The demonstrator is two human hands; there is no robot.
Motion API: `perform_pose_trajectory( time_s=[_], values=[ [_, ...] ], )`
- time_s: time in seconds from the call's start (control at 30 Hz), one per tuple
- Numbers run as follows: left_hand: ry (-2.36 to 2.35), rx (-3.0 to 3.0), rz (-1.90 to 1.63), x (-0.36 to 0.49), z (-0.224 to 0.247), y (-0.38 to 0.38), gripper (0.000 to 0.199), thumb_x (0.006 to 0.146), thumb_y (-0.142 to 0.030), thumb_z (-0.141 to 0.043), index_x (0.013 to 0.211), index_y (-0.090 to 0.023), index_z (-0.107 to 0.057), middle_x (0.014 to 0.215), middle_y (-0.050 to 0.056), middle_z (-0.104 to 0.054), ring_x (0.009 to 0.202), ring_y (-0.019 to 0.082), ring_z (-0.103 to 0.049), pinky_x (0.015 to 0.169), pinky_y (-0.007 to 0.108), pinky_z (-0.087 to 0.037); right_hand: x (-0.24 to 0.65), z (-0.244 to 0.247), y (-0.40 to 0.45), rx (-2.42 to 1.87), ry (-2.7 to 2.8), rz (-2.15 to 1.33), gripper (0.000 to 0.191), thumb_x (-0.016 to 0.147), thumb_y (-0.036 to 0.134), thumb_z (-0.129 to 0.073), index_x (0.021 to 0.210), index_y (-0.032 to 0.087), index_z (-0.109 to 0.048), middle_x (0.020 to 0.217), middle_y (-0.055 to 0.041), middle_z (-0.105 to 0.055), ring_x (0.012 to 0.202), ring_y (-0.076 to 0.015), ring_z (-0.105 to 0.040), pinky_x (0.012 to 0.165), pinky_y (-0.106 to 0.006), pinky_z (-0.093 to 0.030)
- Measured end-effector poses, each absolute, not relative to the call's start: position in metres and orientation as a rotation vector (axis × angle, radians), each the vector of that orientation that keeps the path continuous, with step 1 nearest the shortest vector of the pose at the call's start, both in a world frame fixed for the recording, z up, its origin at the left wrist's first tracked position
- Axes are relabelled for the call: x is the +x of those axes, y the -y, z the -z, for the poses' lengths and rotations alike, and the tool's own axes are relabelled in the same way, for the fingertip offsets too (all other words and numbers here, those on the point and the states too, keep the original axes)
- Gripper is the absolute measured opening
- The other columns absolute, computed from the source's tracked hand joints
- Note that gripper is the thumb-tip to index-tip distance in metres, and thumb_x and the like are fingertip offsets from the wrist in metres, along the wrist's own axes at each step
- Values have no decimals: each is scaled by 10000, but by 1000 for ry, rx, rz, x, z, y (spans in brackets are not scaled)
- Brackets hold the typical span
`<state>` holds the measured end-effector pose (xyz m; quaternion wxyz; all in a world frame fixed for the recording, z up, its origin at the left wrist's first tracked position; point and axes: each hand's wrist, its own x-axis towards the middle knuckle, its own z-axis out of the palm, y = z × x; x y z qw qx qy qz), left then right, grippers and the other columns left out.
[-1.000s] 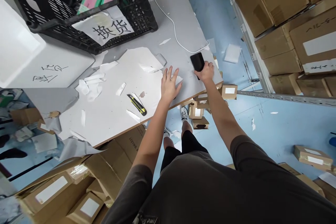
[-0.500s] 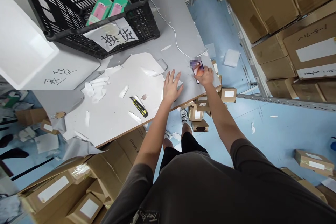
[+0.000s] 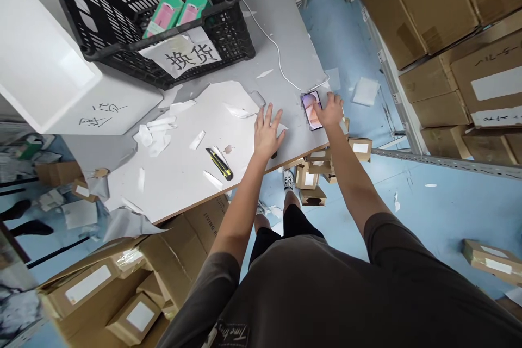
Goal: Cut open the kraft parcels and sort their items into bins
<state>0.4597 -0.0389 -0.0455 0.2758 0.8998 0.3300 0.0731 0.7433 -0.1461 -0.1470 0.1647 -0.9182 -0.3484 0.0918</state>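
A smartphone (image 3: 309,115) with a lit screen lies flat near the table's right edge, a white cable (image 3: 279,57) running to its top end. The thumb of my right hand (image 3: 331,113) touches the screen, while the other fingers are off to the phone's right, apart from one another and not gripping it. My left hand (image 3: 267,133) rests palm down on the table, fingers spread, holding nothing. A small dark round thing shows partly beside its wrist. To the left lies a yellow and black utility knife (image 3: 219,163) among torn paper scraps (image 3: 159,138).
At the back left of the table (image 3: 285,5) stand a black plastic crate (image 3: 240,27) with green and pink boxes (image 3: 165,13) and a white bin (image 3: 134,100). Cardboard boxes (image 3: 432,5) fill the right shelf. An open carton (image 3: 183,250) sits below the table's front edge.
The phone screen has changed from a clock display to another picture. My right hand has shifted slightly right, its thumb now reaching over the screen. My left hand stays on the table.
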Motion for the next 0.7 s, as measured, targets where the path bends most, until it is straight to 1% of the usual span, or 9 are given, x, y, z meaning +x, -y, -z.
perform_pose_trajectory(
  time_s=[0.07,0.17,0.33,0.47,0.6,0.7],
  values=[
    [-909,2429,-206,458,40,35,754,1065,-569,-605,1731,-279,-408,1865,96,-232,1738,420,-83,1360,667,-271,745,137,143,-2591,1040,-239,695,1066,684,-432,1511,158,-524,1398,-232,-560,1333,-435,-502,1110,-673,-479],
    [-929,2435,-216,456,30,29,753,1073,-560,-580,1739,-264,-391,1870,98,-216,1737,424,-76,1358,670,-273,746,115,148,-2567,1056,-230,681,1068,646,-445,1526,149,-526,1393,-237,-561,1335,-440,-502,1137,-676,-457],
    [-938,2453,-234,452,5,24,785,1063,-542,-588,1758,-268,-350,1878,86,-189,1740,423,-56,1358,670,-271,746,69,167,-2560,1126,-194,648,1057,552,-488,1544,126,-526,1406,-247,-565,1322,-430,-518,1149,-646,-461],
    [-963,2473,-264,442,-24,21,778,1056,-488,-592,1762,-268,-348,1878,88,-184,1742,414,-56,1353,672,-274,740,27,176,-2530,1187,-142,632,1049,529,-501,1544,137,-536,1434,-249,-567,1310,-430,-530,1139,-640,-471],
    [-1036,2473,-287,411,-56,20,768,1033,-420,-625,1748,-276,-387,1875,84,-200,1743,402,-76,1356,648,-281,724,-17,173,-2504,1274,-110,641,1045,531,-510,1549,138,-545,1465,-252,-565,1325,-429,-533,1138,-623,-479],
    [-1144,2456,-310,366,-77,23,754,1024,-410,-637,1732,-264,-423,1868,93,-223,1740,402,-102,1354,632,-294,701,-49,163,-2450,1370,-94,643,1037,522,-529,1559,147,-551,1495,-250,-561,1355,-431,-526,1151,-619,-473]
  ],
)
